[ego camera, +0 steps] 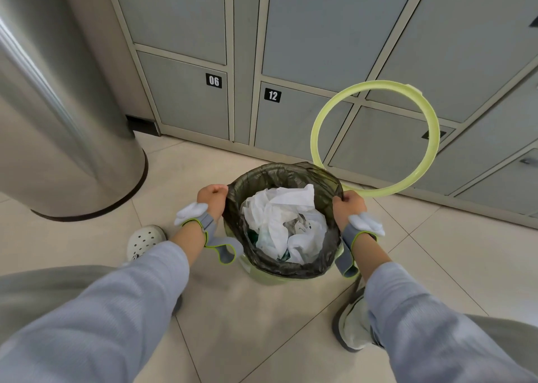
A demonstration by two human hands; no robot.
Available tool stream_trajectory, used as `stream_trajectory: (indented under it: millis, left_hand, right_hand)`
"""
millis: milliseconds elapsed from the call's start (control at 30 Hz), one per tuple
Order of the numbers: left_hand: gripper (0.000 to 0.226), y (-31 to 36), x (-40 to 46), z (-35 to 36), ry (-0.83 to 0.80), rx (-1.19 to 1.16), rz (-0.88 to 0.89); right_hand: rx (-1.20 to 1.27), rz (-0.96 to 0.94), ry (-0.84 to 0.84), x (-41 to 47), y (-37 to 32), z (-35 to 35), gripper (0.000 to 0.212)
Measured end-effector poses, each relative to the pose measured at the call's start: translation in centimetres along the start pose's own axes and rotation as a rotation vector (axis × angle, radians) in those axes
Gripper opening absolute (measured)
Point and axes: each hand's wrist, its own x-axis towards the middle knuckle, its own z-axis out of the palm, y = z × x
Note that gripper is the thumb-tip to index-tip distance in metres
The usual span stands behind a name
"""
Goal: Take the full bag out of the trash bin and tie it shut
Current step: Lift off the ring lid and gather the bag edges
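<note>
Our two pale blue sleeves (122, 304) fill the lower foreground, each wrist wrapped in a grey strap with a white sensor pod. Beyond them sits the task's thing: the dark, thin plastic trash bag (279, 176), still seated in the small pale green round bin (263, 278) on the floor between our feet. Its mouth is pulled wide and stands a little above the bin's rim. Crumpled white paper and plastic waste (282, 222) fills it nearly to the top.

Our left hand (212, 198) is clenched on the bag's left edge, fingers curled round the gathered film. Our right hand (348, 205) pinches the right edge in the same way, knuckles up. Both grips lie on opposite sides of the opening.

Just behind the bin, the yellow-green plastic retaining ring (375, 138) leans upright against the grey numbered lockers (186, 94), its lower arc on the floor, close to our right hand. Doors marked 06 and 12 face us.

To the left stands a tall brushed-metal cylinder (67, 120), well apart from the bin, with open beige floor tiles (253, 324) between. A white perforated clog (144, 241) shows near our left forearm. Bare tile also lies to the right of the bin, up to the locker base.
</note>
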Motion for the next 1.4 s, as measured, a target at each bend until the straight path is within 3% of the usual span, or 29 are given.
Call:
stream_trajectory:
  millis: [400,533,667,867,1100,1300,1400]
  left_hand:
    - [0.024,2.6,-4.2,2.1,-0.285,-0.04,0.236]
    - [0.022,2.6,-6.1,2.0,-0.419,0.052,0.266]
    - [0.014,2.1,-8.0,2.0,-0.498,0.092,0.247]
    - [0.015,2.1,-9.7,1.0,-0.409,0.104,0.2]
    - [0.018,2.5,-9.5,-0.9,-0.16,0.156,0.224]
    - [0.012,2.9,-9.0,-2.2,-0.165,0.193,0.288]
    - [0.038,3.2,-8.9,-2.7,-0.24,0.276,0.347]
  right_hand:
    - [0.217,-0.192,-0.21,-3.1,-2.6,1.2,0.011]
    - [0.224,-0.185,-0.255,-4.0,-2.6,0.9,0.028]
    - [0.197,-0.153,-0.249,-4.8,-2.3,0.5,0.032]
    - [0.096,-0.13,-0.174,-5.9,-1.1,-0.7,0.029]
    - [-0.032,-0.144,-0.061,-6.1,0.8,-2.7,0.031]
    - [-0.077,-0.163,-0.118,-5.5,1.3,-4.1,0.008]
    - [-0.044,-0.191,-0.168,-5.3,1.0,-4.6,0.033]
